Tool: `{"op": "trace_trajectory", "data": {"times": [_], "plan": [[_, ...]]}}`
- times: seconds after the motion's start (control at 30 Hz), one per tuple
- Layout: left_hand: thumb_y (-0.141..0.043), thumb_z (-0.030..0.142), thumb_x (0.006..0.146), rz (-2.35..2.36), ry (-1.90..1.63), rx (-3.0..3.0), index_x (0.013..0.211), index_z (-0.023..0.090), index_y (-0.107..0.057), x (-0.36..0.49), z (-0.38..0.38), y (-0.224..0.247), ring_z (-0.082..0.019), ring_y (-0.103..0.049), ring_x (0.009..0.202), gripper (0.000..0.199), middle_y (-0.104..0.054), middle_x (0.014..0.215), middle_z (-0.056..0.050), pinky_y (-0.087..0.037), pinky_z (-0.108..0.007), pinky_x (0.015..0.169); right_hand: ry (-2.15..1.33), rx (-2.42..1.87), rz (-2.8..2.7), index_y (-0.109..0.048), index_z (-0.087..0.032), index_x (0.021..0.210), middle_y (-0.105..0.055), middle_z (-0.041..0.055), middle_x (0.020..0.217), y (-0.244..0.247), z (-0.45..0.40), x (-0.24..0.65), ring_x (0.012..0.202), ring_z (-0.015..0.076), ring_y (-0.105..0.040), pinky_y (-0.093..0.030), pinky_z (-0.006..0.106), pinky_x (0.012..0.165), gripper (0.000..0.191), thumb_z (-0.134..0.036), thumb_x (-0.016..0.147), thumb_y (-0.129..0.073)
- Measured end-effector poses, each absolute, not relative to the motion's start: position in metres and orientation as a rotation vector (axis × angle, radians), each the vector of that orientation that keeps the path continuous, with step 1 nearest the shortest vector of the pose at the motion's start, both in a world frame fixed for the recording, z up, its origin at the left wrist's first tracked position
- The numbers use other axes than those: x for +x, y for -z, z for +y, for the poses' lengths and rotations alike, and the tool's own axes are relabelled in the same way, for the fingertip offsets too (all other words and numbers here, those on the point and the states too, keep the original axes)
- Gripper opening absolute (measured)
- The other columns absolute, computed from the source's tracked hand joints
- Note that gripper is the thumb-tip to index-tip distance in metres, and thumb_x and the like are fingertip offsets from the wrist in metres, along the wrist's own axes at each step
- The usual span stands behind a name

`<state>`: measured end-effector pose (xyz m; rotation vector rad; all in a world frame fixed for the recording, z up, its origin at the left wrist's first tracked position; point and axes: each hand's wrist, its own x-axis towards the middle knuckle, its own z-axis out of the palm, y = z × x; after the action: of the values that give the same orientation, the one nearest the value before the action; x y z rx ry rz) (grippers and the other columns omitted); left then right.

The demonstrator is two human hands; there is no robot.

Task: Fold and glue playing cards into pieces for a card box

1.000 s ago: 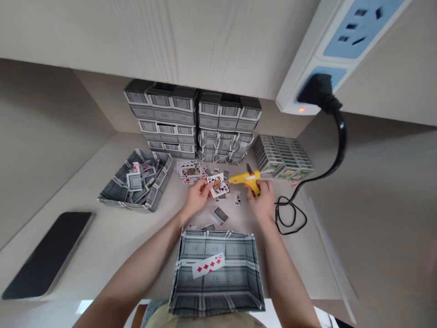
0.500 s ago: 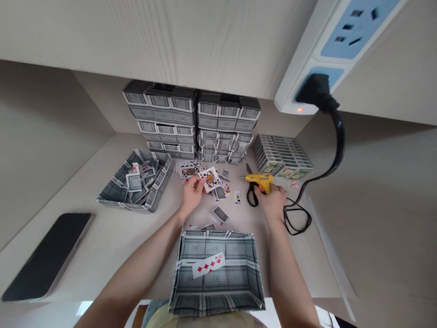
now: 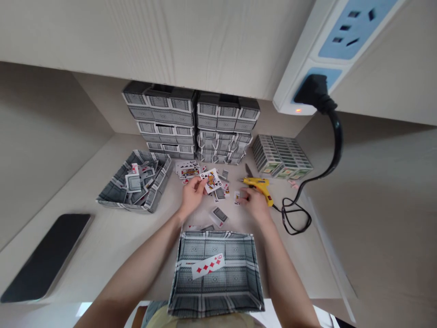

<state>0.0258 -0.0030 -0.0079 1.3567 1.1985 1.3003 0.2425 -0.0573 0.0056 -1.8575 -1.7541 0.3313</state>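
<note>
My left hand (image 3: 193, 197) pinches a queen of clubs playing card (image 3: 212, 181), face up, above the loose cards. At a small folded king card (image 3: 236, 197) on the table, my right hand (image 3: 255, 202) has its thumb and fingers closed; its fingertips partly hide that card. A yellow glue gun (image 3: 260, 182) lies just beyond the right hand, over scissors (image 3: 248, 170) that are mostly covered. Another folded card (image 3: 219, 216) sits between my hands. In front of my body stands an open box made of playing cards (image 3: 218, 291), with a six of diamonds strip (image 3: 208, 266) in it.
A card-made tray (image 3: 158, 193) of folded cards stands left, near a black phone (image 3: 48, 257). Stacked card boxes (image 3: 164, 109) and packed decks (image 3: 282, 157) line the back. The black cord (image 3: 336, 150) runs from a power strip (image 3: 314, 59) and coils at right.
My right hand has let go of the glue gun, which now lies lower on the table, and has moved left to the small king card. My left hand keeps the queen almost still.
</note>
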Motion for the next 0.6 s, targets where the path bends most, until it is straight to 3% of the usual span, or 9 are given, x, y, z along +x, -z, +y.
{"op": "trace_trajectory", "data": {"times": [0.1,0.33,0.47,0.6], "plan": [[-0.055,0.040,0.075,1.199,-1.286,1.361,0.066,0.018,-0.050,0.026,-0.004,0.008,-0.008,-0.047,0.044,0.025,-0.048,0.049,0.005,-0.037,-0.020,0.045,-0.367,-1.930,-1.754,-0.062,-0.017,0.092,-0.056,0.0014,0.068,0.003,-0.057,0.231,0.063,0.0156,-0.053,-0.040,0.027,0.061,0.029,-0.024,0.064,-0.065],[-0.054,0.040,0.076,1.219,-1.242,1.391,0.066,0.017,-0.050,0.027,-0.006,0.003,-0.008,-0.047,0.044,0.025,-0.049,0.049,0.005,-0.036,-0.019,0.045,-0.509,-1.997,-1.595,-0.055,-0.017,0.072,-0.054,0.0008,0.071,0.002,-0.056,0.222,0.061,0.0133,-0.051,-0.039,0.024,0.057,0.028,-0.027,0.053,-0.072],[-0.053,0.039,0.076,1.224,-1.249,1.415,0.066,0.017,-0.050,0.027,-0.007,0.002,-0.008,-0.046,0.044,0.025,-0.049,0.049,0.005,-0.035,-0.018,0.044,-0.852,-1.826,-1.490,-0.051,-0.018,0.058,-0.052,-0.0010,0.057,-0.009,-0.058,0.217,0.052,0.0123,-0.048,-0.036,0.024,0.050,0.027,-0.038,0.058,-0.069],[-0.053,0.038,0.076,1.207,-1.264,1.404,0.067,0.017,-0.050,0.027,-0.007,0.001,-0.007,-0.046,0.044,0.024,-0.049,0.050,0.005,-0.035,-0.018,0.044,-1.243,-1.544,-1.155,-0.057,-0.017,0.067,-0.057,0.0001,0.060,-0.024,-0.061,0.216,0.053,0.0119,-0.050,-0.037,0.023,0.047,0.029,-0.042,0.061,-0.067]]}}
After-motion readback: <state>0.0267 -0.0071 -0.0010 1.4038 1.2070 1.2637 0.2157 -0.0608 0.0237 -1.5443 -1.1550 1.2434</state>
